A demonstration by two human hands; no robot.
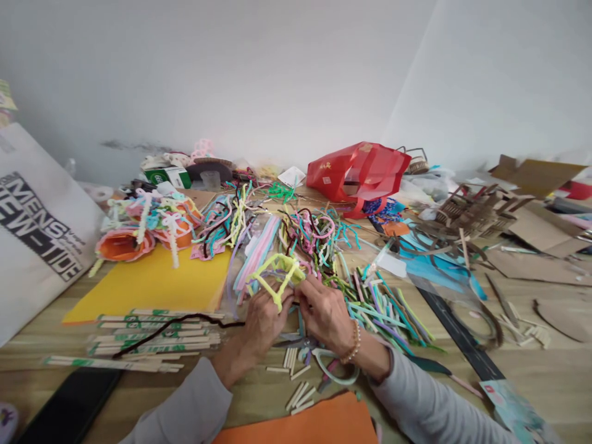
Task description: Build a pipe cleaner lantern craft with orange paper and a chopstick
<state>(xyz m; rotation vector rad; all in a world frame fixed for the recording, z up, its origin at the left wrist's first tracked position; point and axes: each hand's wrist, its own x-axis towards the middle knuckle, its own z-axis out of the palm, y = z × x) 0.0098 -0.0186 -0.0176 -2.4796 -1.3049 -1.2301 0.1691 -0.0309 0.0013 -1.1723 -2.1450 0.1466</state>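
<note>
My left hand [266, 322] and my right hand [324, 313] hold a yellow-green pipe cleaner shape [277, 277] between them above the wooden table [546, 382]. The shape is a bent, open frame, and my fingers pinch its lower strands. Loose pipe cleaners [314, 237] in many colours lie in a heap just beyond my hands. A beaded bracelet [355, 342] circles my right wrist. Pale-handled scissors [333, 370] lie partly hidden under that wrist.
Paper-wrapped chopsticks [152, 336] lie at the left, under a black pipe cleaner [171, 327]. Beyond them are a yellow sheet [152, 283] and pipe cleaner flowers [124, 243]. An orange sheet [296, 427] lies near me, a red bag [356, 172] stands behind, and cardboard scraps [536, 265] cover the right.
</note>
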